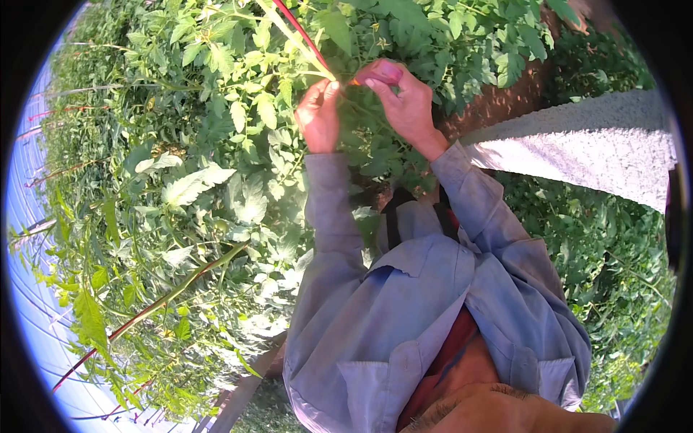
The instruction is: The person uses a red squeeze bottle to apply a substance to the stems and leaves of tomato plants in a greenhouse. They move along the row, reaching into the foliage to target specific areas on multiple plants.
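Note:
My left hand [319,119] pinches a pale green tomato stem [295,40] between thumb and fingers. A red string [303,30] runs down beside this stem to the same spot. Just to the right, my right hand [410,108] grips a small pinkish-red object [381,71] with an orange tip that points at the left fingertips. What this object is, the picture does not settle. A narrow gap separates the two hands. Leafy tomato foliage [265,108] with small yellow flowers surrounds them.
A second stem with red string [157,306] slants across the lower left. A rough whitish post or beam [574,143] extends in from the right. Bare reddish soil [498,103] shows beyond my right forearm. More tomato plants [584,238] grow at the right, and bluish-white sheeting [32,319] lines the left edge.

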The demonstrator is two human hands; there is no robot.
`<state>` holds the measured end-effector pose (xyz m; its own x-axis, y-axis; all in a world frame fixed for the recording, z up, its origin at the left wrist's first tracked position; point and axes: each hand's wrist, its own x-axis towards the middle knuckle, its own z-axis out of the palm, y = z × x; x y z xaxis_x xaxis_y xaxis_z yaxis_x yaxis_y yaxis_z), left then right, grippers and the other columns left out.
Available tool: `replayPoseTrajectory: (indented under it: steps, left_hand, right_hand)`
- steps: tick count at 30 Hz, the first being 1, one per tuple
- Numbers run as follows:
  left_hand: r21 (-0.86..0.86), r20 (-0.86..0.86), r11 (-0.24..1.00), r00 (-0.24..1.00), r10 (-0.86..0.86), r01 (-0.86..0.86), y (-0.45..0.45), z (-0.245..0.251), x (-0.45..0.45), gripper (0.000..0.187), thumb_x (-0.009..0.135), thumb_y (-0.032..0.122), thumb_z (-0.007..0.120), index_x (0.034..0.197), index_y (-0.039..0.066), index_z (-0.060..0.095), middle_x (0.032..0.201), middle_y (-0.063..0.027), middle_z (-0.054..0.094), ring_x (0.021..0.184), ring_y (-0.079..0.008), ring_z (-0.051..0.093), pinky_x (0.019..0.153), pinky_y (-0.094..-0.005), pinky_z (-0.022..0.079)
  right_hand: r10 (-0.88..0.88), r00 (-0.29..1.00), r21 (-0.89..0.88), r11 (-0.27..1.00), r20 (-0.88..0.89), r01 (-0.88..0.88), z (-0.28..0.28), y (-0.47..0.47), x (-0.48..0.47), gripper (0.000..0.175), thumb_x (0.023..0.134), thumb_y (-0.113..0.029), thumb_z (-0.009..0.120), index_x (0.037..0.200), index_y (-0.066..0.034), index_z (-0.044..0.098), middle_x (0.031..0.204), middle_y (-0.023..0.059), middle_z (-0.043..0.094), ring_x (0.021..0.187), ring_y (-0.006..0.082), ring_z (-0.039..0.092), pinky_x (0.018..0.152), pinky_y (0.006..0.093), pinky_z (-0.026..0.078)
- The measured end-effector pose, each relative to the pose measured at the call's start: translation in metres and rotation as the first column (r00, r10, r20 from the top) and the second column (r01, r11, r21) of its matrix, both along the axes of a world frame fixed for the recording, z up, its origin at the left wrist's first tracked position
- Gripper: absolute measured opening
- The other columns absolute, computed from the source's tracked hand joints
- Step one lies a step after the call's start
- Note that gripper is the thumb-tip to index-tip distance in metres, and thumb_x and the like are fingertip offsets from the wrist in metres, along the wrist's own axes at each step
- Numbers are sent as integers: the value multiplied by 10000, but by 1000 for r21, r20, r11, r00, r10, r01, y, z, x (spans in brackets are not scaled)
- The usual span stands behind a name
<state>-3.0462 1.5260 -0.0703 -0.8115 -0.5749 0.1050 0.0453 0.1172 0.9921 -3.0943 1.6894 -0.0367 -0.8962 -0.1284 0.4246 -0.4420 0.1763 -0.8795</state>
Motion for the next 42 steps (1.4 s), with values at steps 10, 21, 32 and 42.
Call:
replayPoseTrajectory:
  steps: [10, 21, 32, 42]
  left_hand:
    - [13, -3, 1000, 1000, -19, 19, 2, 6, -1, 233, 969, 177, 767, 1092, -20, 755, 890, 36, 697, 788, -42, 542, 720, -208, 442]
    - [-9, 20, 1000, 1000, -7, 7, 0, 1, -1, 245, 970, 196, 768, 1094, -15, 760, 887, 37, 704, 779, -39, 538, 713, -211, 441]
    - [-37, 22, 999, 1000, -11, 11, -2, -1, 0, 228, 975, 169, 755, 1092, -27, 755, 898, 24, 708, 793, -39, 555, 722, -209, 450]
    - [80, -15, 995, 998, -65, 67, 5, 4, -3, 199, 979, 135, 743, 1103, -21, 743, 904, 28, 695, 801, -45, 556, 737, -207, 446]
  right_hand:
    - [-19, 999, -41, 999, 38, 20, -5, 0, -4, 235, 912, -177, 794, 1078, -33, 712, 925, 121, 765, 807, 236, 755, 728, 339, 583]
    - [57, 983, -218, 976, 177, -17, -16, 1, -10, 217, 945, -124, 757, 1119, -2, 716, 945, 65, 771, 836, 95, 704, 755, 291, 567]
    - [104, 952, -348, 938, 287, 3, -10, 3, -16, 202, 973, -119, 728, 1118, 22, 715, 1014, 50, 765, 920, 90, 685, 845, 286, 561]
    - [-48, 986, -141, 987, 157, 70, -25, 4, -10, 275, 931, -165, 769, 1144, 0, 719, 905, 124, 778, 773, 135, 725, 700, 316, 569]
